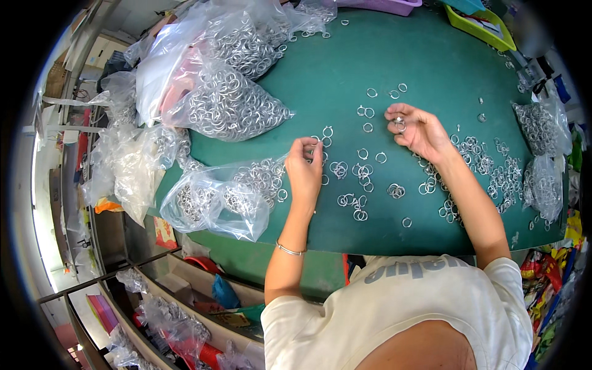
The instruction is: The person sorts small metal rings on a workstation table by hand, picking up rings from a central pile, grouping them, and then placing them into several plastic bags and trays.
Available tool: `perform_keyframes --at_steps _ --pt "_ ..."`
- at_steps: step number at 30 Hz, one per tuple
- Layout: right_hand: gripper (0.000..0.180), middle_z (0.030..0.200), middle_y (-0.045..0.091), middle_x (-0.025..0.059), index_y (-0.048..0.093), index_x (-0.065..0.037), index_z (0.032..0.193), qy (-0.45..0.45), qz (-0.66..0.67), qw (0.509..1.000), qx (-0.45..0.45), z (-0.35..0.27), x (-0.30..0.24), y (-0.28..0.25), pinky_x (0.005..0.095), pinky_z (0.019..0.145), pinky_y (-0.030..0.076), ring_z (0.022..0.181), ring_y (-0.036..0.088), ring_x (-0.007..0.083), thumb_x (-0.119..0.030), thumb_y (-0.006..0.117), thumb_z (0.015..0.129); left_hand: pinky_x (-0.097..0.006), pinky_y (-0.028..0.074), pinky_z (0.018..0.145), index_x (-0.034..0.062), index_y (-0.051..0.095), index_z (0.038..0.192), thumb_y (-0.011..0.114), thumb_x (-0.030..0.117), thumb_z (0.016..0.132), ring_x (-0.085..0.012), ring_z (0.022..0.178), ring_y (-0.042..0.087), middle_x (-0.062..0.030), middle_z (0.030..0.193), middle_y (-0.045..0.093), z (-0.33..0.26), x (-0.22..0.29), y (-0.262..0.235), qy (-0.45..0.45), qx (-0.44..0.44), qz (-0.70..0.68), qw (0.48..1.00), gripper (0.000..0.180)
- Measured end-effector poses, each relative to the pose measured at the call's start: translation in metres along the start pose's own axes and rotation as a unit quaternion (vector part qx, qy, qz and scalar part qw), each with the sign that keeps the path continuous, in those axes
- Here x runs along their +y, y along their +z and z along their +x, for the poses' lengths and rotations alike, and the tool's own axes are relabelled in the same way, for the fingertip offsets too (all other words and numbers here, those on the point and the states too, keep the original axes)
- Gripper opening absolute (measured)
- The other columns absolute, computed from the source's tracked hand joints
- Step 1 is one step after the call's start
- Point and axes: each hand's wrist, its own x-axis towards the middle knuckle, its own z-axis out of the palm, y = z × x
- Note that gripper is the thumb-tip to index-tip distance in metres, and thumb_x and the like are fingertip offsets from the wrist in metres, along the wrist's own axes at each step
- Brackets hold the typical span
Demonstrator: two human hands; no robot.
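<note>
My right hand (419, 131) is raised over the green table (345, 68), its fingers curled around silvery metal rings (400, 126). How many it holds I cannot tell. My left hand (304, 166) is closed in a pinch, with a metal ring (314, 139) at its fingertips. Just beyond those fingertips lie more loose rings (327, 131). Between my hands, rings are spread singly and in small overlapping groups (362, 169). One compact cluster (396, 191) sits nearer to me. Under and beside my right forearm are many scattered rings (472, 154).
Clear plastic bags full of rings (228, 105) crowd the table's left side. An opened bag (216, 203) spills rings beside my left forearm. Smaller filled bags (542, 185) stand at the right edge. A yellow-green basket (481, 28) and a purple tray (388, 5) are at the far side.
</note>
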Motion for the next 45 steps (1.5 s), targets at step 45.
perform_keyframes --at_steps 45 --pt "0.011 0.070 0.061 0.0119 0.059 -0.007 0.081 -0.221 -0.742 0.632 -0.045 -0.022 0.048 0.004 0.0420 0.056 0.046 0.064 0.059 0.0338 -0.014 0.065 0.074 -0.037 0.043 0.066 -0.0004 0.056 0.092 0.066 -0.001 0.072 -0.0280 0.075 0.051 -0.0128 0.083 0.048 -0.055 0.015 -0.011 0.036 -0.111 0.197 0.973 0.022"
